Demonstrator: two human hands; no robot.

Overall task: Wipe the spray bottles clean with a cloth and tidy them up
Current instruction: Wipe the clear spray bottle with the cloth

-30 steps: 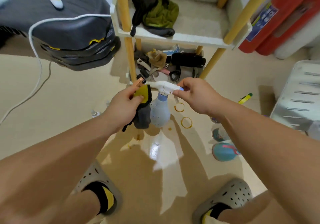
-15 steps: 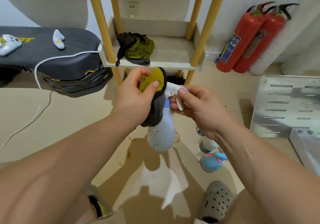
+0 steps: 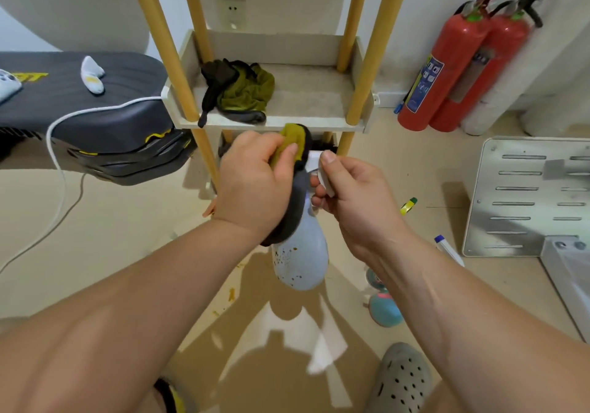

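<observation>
Mid-wipe at frame centre: gripping cloth [image 3: 292,140] with left hand [image 3: 252,186] against spray bottle [image 3: 303,261] neck, pinching its trigger [image 3: 326,183] with right hand [image 3: 354,197]. Likely next: dragging cloth down the bottle's speckled side.

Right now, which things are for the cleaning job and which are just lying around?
For the job: blue spray bottle in the right hand; yellow cloth in the left hand.
Lying about: fire extinguishers, metal panel, cloths on the shelf.
</observation>
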